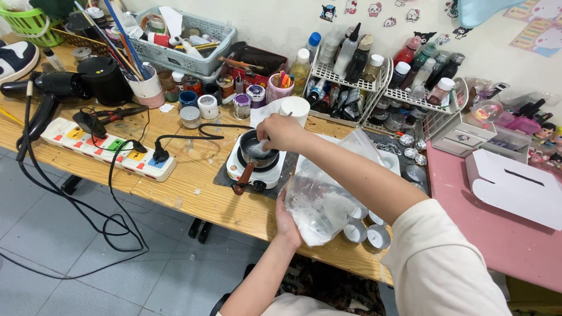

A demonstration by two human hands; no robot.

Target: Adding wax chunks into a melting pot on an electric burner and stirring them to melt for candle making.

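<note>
My left hand (pixel 288 221) grips the lower side of a clear plastic bag (pixel 328 196) with white granules inside, held above the wooden table's front edge. My right hand (pixel 280 131) hovers over a small dark pot (pixel 256 153) with a brown handle. It pinches a thin white utensil that dips towards the pot. The pot sits on a small white electric hotplate (pixel 240 167) on a dark mat.
A white power strip (pixel 105 146) with plugged cables and a black hair dryer (pixel 41 93) lie at left. Jars, cups of brushes and a grey basket (pixel 181 41) crowd the back. Wire racks of bottles (pixel 357 64) stand right. Small round tins (pixel 367 233) sit near the bag.
</note>
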